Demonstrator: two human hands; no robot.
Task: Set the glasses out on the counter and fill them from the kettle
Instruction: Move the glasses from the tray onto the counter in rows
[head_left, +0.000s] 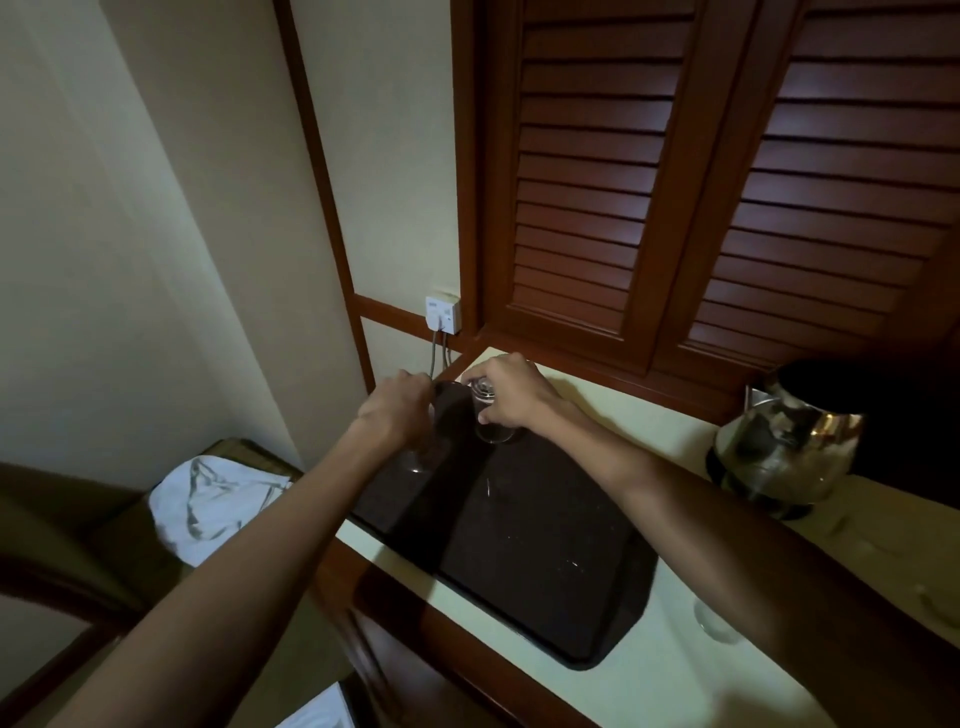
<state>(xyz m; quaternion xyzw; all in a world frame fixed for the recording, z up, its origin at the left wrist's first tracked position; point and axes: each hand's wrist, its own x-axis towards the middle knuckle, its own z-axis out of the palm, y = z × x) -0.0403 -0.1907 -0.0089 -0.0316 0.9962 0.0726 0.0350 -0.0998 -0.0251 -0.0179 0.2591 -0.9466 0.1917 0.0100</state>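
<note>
A dark tray (519, 551) lies on the pale counter (675, 670). At its far left corner, my left hand (397, 410) is closed around a clear glass (418, 460) whose lower part shows below the fingers. My right hand (511, 397) grips a second clear glass (493, 428) by its upper part, just above the tray. A steel kettle (787, 447) with a black lid stands on its base at the right of the counter. Another clear glass (714, 623) stands on the counter near my right forearm, partly hidden by it.
Louvred wooden cabinet doors (675, 182) rise behind the counter. A wall socket (443, 314) with two cables sits at the back left. A bin lined with a white bag (208, 506) stands on the floor left of the counter.
</note>
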